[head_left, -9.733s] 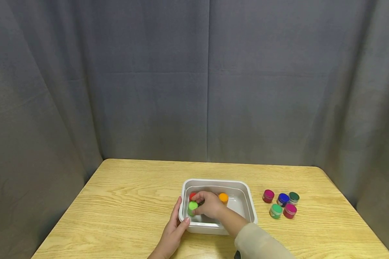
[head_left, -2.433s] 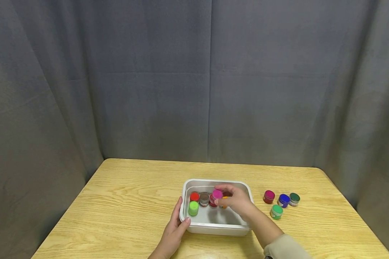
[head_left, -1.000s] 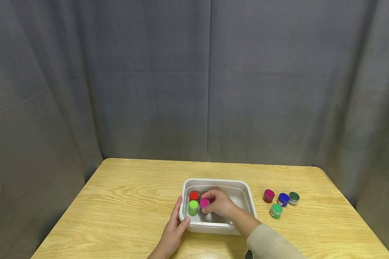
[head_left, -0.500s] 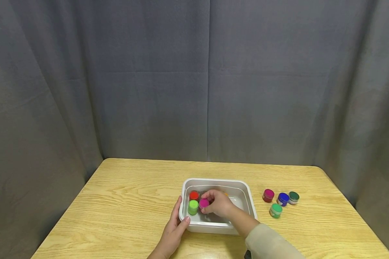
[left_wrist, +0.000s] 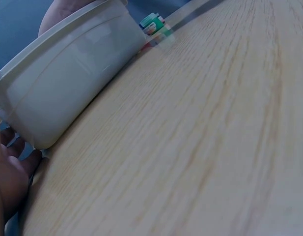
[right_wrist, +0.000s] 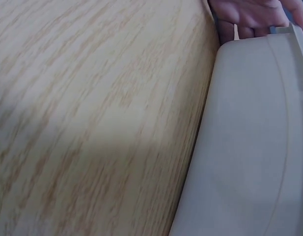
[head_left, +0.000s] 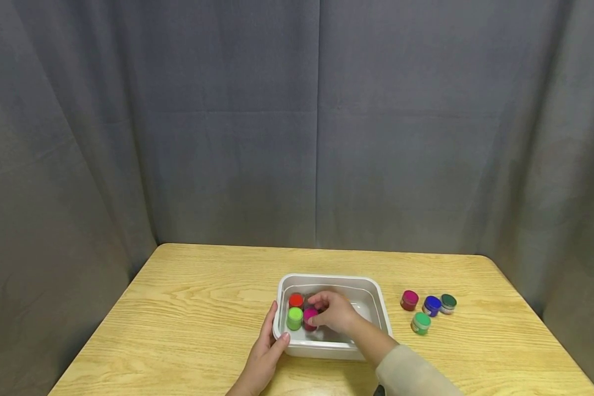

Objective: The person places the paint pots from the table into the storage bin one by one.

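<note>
A white plastic tub [head_left: 322,345] stands on the table. My left hand [head_left: 261,360] grips its front left corner, thumb at the rim and the other fingers along the outer side. Inside, my right hand [head_left: 339,314] pinches a small magenta-lidded paint jar [head_left: 308,314] between thumb and fingers, low in the tub. Just left of it stands a lime green jar [head_left: 294,319], with a red-lidded jar [head_left: 296,301] behind that one. A dark brownish jar [head_left: 307,300] is partly covered by the right fingers. In the right wrist view the tub wall [right_wrist: 244,132] hides the jars.
Right of the tub several paint jars stand on the wooden table [head_left: 193,308]: a crimson one [head_left: 409,300], a blue one [head_left: 432,306], a dark green one [head_left: 447,303] and a mint green one [head_left: 421,323]. A grey curtain [head_left: 237,165] hangs behind and at both sides.
The right hand brought the magenta jar from the right-hand group into the tub, moved it left and lowered it beside the lime green jar. My left hand has stayed at the tub.
</note>
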A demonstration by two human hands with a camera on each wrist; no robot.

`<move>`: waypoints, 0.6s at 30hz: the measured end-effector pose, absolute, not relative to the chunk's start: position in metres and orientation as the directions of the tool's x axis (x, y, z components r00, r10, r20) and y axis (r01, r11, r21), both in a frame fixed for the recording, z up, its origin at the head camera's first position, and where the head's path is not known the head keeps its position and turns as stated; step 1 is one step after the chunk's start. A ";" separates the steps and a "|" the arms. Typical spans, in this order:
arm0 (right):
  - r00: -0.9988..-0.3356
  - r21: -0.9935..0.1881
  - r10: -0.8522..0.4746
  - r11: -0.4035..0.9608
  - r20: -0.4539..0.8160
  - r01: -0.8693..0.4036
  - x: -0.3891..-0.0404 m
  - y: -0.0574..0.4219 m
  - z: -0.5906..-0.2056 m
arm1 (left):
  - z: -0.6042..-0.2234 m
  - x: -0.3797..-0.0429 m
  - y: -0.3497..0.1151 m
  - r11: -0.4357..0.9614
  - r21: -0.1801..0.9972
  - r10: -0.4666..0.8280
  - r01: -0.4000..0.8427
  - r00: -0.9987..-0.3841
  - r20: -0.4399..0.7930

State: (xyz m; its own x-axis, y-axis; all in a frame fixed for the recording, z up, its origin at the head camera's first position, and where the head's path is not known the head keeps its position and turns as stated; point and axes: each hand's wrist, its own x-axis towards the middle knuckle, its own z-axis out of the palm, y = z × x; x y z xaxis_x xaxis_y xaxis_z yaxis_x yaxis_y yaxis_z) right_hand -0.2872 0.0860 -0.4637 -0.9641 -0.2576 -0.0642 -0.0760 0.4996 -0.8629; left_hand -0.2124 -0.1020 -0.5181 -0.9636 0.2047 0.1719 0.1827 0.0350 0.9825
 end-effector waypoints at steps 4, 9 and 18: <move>-0.968 -0.884 -0.245 0.461 -0.046 -0.075 -0.287 0.090 -0.465 | -0.519 -0.212 -0.102 0.038 0.982 0.197 0.183 -0.965 0.172; -0.970 -0.911 -0.244 0.404 -0.014 -0.089 -0.285 0.097 -0.463 | -0.519 -0.212 -0.101 0.047 0.982 0.185 0.181 -0.968 0.170; -0.970 -0.927 -0.244 0.367 -0.018 -0.075 -0.277 0.120 -0.446 | -0.518 -0.211 -0.100 0.041 0.983 0.167 0.177 -0.972 0.168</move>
State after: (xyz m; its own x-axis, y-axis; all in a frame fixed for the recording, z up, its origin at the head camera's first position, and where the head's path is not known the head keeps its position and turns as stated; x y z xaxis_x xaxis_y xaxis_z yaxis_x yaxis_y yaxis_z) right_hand -0.2771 0.1195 -0.4461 -0.9697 -0.2436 -0.0185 -0.0745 0.3670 -0.9272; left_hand -0.2114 -0.1004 -0.5182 -0.9716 0.1667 0.1677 0.1768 0.0413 0.9834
